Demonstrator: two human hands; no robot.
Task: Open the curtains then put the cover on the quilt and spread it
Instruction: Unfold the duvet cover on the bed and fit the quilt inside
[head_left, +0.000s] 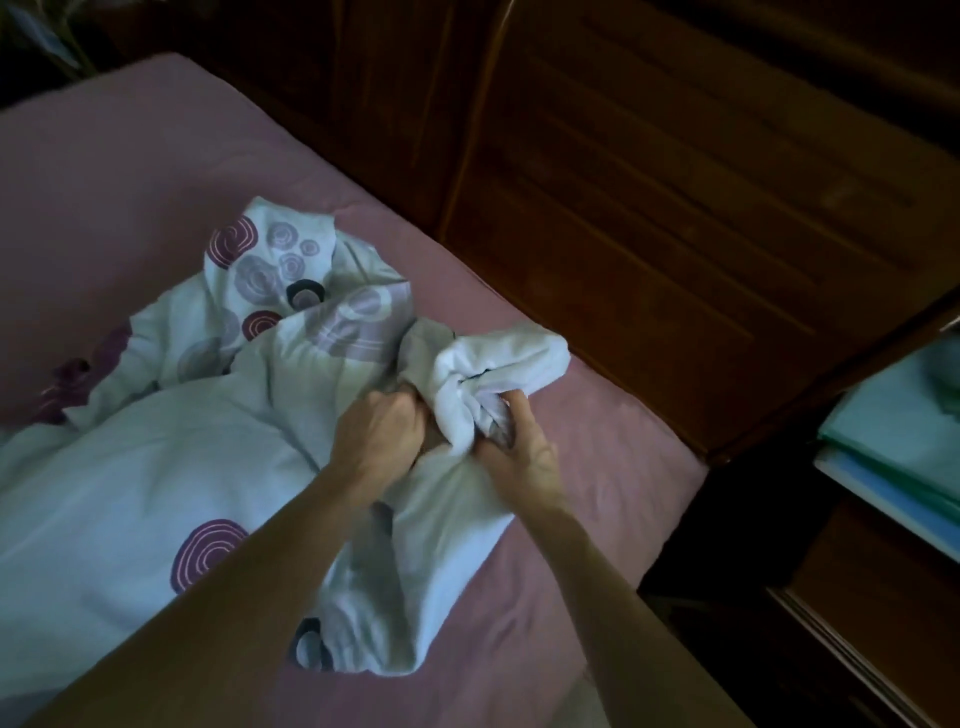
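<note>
Quilt cover (156, 467), pale with purple spiral circles, is lying bunched across the pink-sheeted bed (597, 467), and you are working at its right end. Your left hand (382, 431) is gripping a fold of the fabric with curled fingers. Your right hand (519, 457) is clutching the white quilt corner (498, 364), which is bulging out past your fingers. Dark wooden panelling (675, 182) is running along the bed's far side, and folded linens (893, 441) are sitting on a shelf at right.
</note>
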